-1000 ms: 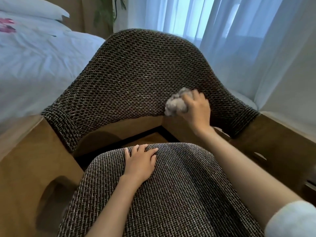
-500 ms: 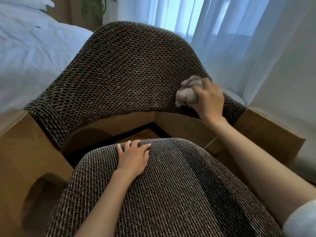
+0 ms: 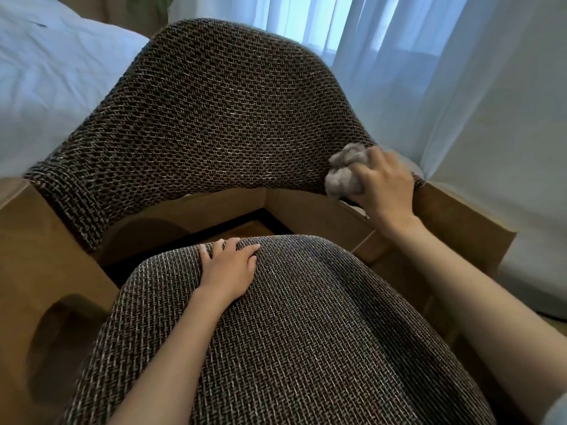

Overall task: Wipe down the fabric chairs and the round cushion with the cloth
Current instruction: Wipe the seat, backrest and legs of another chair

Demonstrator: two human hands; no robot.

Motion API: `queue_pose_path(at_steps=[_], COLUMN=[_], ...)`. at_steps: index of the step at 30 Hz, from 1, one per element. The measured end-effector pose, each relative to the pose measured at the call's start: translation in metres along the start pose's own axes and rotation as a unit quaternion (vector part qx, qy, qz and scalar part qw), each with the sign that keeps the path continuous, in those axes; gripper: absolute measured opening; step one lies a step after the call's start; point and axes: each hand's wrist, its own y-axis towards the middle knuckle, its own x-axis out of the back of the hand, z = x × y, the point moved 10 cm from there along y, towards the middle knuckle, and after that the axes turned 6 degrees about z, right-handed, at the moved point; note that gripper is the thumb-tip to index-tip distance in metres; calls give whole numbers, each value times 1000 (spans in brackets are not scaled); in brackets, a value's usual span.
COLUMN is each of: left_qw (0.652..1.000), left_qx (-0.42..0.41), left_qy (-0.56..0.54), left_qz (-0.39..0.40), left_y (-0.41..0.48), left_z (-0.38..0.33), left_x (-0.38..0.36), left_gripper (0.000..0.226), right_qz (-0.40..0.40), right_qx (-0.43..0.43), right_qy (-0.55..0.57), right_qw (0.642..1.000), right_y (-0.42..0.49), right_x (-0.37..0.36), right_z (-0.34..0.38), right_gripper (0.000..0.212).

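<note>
White bedding point(image 3: 46, 87) fills the far left. My left hand point(image 3: 228, 268) lies flat, fingers relaxed, on the near seat cushion point(image 3: 306, 332). At the woven backrest's point(image 3: 214, 118) right end, my right hand point(image 3: 383, 185) grips the balled grey cloth point(image 3: 342, 171) against the fabric; curtains point(image 3: 429, 72) hang beyond.

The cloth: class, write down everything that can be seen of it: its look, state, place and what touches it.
The cloth is a small, pale grey-beige wad, soft and fuzzy-looking, crumpled into a ball with folds and creases. The right hand grips it from the right, fingers curled round it, so only its left part shows. It lies against the lower right edge of the chair's woven backrest, just above the wooden frame.
</note>
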Motion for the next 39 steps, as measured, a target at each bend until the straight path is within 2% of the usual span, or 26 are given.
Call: queue_pose_path(at_steps=[4,6,10,13,16,18,20,23,26,28,30,34,36,39], left_qw=[1000,1000,999,997,992,986,982,981,981,980,980,980,979,979], left_qx=[-1,-5,-41,-71,-120,-158,-177,-181,-182,-182,-182,-184,-185,-184], left_qy=[8,6,4,3,26,32,36,38,47,52,54,57,59,61], left_qz=[2,1,8,21,36,52,62,55,55,54,54,54,57,63], left_y=[-3,-5,-5,-6,-16,-25,-30,-29,-25,-24,-24,-25,-26,-26], left_z=[-2,-6,-24,-40,-66,-85,-95,-96,-97,-99,-99,-99,-98,-97], left_x=[-1,-3,-8,-13,-23,-32,-36,-35,-36,-36,-36,-37,-37,-38], left_gripper=[44,44,45,45,47,48,48,47,47,47,47,47,48,48], right_qz=[86,95,-6,-31,21,64,76,0,-71,-92,-75,27,62,62], right_qx=[32,50,-5,-4,14,50,81,72,-13,-26,6,64,81,74], right_qy=[-20,-8,6,-27,-39,-48,-66,-70,-88,-107,-116,-83,-99,-107], right_qw=[996,994,1000,999,999,996,992,995,993,990,990,994,990,990], right_y=[-28,-29,-26,-40,-65,-86,-99,-92,-77,-78,-88,-118,-118,-110], right_x=[-30,-20,32,35,-2,-25,-28,12,56,55,22,-52,-61,-36], right_z=[20,22,-22,-27,-8,5,11,-5,-41,-42,-24,15,23,14], right_gripper=[56,54,48,37,40,35,29,25,24,17,16,15,15,11])
